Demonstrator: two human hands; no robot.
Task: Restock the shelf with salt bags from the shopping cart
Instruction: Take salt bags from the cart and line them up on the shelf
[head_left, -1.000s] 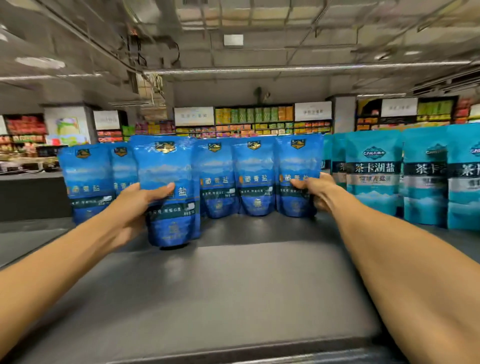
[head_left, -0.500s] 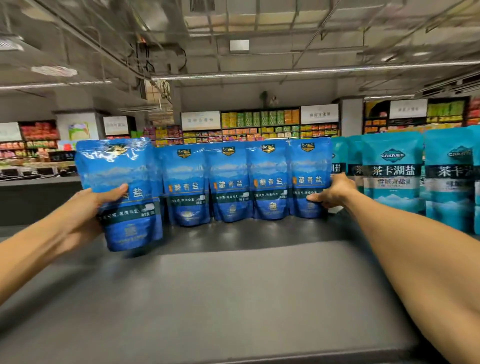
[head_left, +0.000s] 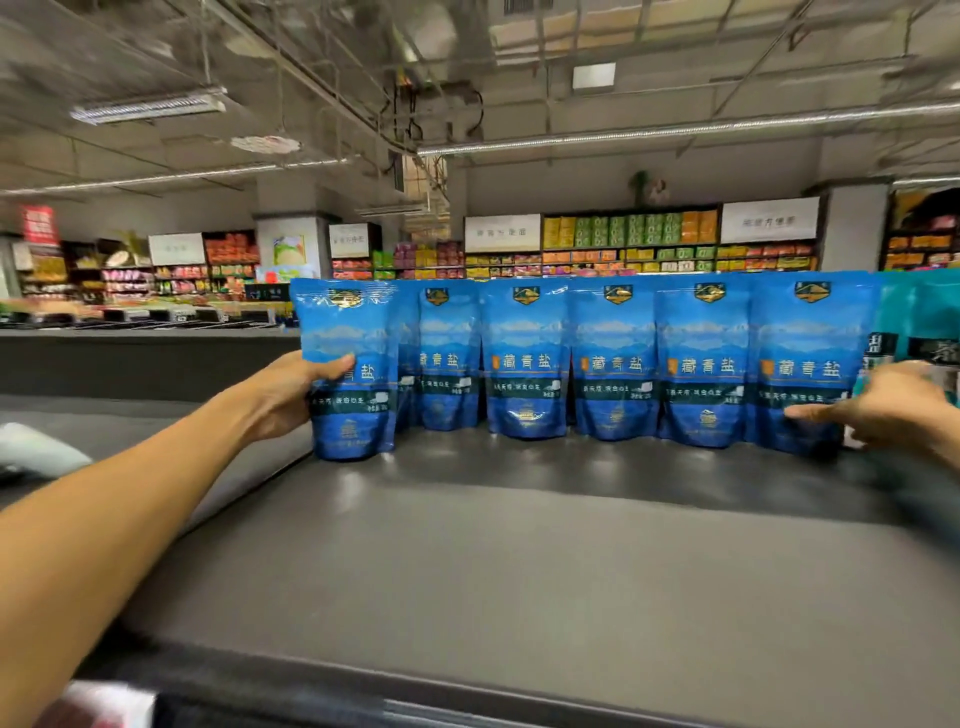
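Several blue salt bags stand upright in a row along the back of the dark grey shelf top (head_left: 519, 545). My left hand (head_left: 288, 395) grips the leftmost blue salt bag (head_left: 348, 364) by its left side, with the bag's bottom resting on the shelf at the row's left end. My right hand (head_left: 883, 410) is at the right end of the row, fingers stretched out and touching the lower right of the rightmost blue bag (head_left: 805, 364). It holds nothing. The shopping cart is out of view.
Teal salt bags (head_left: 919, 322) stand to the right of the blue row. The shelf's front edge (head_left: 415, 696) runs along the bottom. Something white (head_left: 36, 452) lies low at the left. Store shelves with goods line the far wall.
My left hand has carried its bag to the left end of the row and set it down on the shelf. My right hand stays at the rightmost bag. The view has turned left.
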